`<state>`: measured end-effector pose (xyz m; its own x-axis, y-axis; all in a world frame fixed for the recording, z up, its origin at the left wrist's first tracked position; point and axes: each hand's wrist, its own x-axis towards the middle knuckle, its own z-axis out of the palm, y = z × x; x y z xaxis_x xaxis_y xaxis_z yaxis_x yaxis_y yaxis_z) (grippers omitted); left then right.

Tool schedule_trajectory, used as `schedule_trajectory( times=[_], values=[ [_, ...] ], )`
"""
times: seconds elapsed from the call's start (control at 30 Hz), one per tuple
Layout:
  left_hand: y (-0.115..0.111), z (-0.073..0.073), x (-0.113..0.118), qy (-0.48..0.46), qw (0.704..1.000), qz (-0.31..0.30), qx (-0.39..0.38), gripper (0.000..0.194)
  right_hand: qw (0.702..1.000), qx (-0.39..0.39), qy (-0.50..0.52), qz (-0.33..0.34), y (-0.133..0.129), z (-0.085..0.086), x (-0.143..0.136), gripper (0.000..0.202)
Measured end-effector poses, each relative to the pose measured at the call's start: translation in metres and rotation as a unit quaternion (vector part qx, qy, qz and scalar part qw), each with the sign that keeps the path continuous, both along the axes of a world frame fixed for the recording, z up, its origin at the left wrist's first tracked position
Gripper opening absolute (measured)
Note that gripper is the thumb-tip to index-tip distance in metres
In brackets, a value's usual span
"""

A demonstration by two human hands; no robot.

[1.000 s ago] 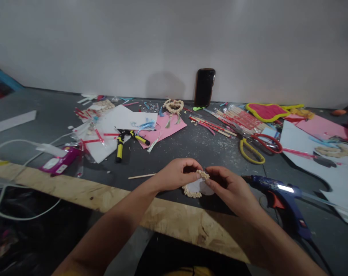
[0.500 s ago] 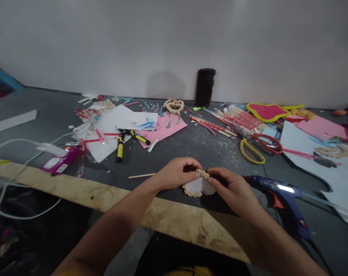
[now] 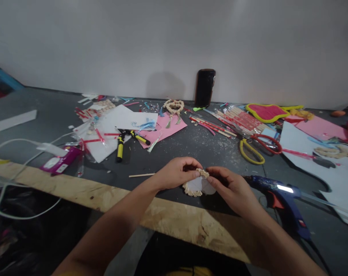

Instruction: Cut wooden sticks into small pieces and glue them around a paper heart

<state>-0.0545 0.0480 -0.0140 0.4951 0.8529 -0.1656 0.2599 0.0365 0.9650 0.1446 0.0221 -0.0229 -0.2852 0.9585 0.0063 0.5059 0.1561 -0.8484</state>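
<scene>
Near the table's front edge, a small white paper cutout [image 3: 194, 184] has a bumpy beige trim [image 3: 192, 192] along part of its rim. My left hand [image 3: 178, 173] pinches the upper left of the cutout, thumb against the trim. My right hand [image 3: 231, 188] is closed on its upper right side, fingertips on the trim's end. The cutout's right part is bare white. A thin wooden stick [image 3: 141, 175] lies by my left hand, one end hidden behind it. Right of my right hand lies a blue glue gun [image 3: 277, 189] with a clear glue stick in its back.
Scissors with red and yellow handles [image 3: 252, 149] lie behind the glue gun. Yellow-and-black pliers [image 3: 120, 149] and white paper [image 3: 116, 119] lie to the left. A phone [image 3: 205, 87] leans on the wall. Wrapped chopsticks [image 3: 214, 126] and a purple device [image 3: 60, 161] with a white cable are also there.
Almost nothing differs. Both hands keep their hold on the trimmed paper cutout, with only a very slight shift of the fingers.
</scene>
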Motion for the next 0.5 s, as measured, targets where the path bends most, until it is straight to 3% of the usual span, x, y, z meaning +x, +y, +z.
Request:
schedule_trajectory(
  times=[0.5],
  values=[
    [-0.0004,0.0006,0.0004,-0.035,0.998,-0.006,-0.046,0.023,0.999,0.025,-0.024,0.004,-0.0003,0.0018,0.0017,0.024]
  ],
)
